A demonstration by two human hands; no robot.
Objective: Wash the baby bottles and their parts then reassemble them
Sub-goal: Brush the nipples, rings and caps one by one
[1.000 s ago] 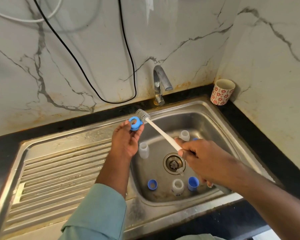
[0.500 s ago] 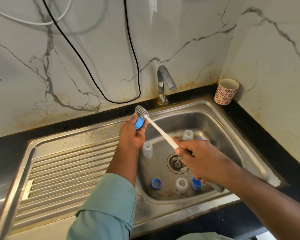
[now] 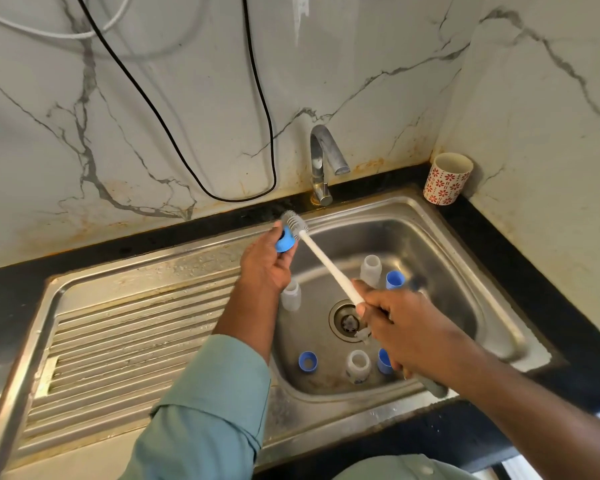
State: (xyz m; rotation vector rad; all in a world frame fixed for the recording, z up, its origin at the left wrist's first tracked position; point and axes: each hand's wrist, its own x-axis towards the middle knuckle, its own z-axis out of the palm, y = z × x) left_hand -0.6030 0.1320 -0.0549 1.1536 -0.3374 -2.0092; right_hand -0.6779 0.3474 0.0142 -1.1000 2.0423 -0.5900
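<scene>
My left hand (image 3: 264, 268) holds a blue bottle ring (image 3: 284, 242) above the back left rim of the sink (image 3: 465, 258). My right hand (image 3: 400, 329) grips the white handle of a bottle brush (image 3: 326, 263); its grey bristle head touches the ring. Down in the basin stand three clear bottles: one (image 3: 290, 296) by my left wrist, one (image 3: 371, 270) at the back, one (image 3: 358, 367) at the front. Blue parts lie there too: one (image 3: 307, 361) front left, one (image 3: 395, 280) at the back, one (image 3: 383, 361) partly hidden under my right hand.
The tap (image 3: 323, 164) stands behind the basin with no water running. A ribbed steel drainboard (image 3: 129, 344) stretches to the left. A red-flowered cup (image 3: 447, 178) sits in the back right corner on the black counter. A black cable (image 3: 222, 133) hangs on the marble wall.
My left hand has turned the blue ring so its open face no longer shows, and the brush head has stayed against it. The view has shifted slightly.
</scene>
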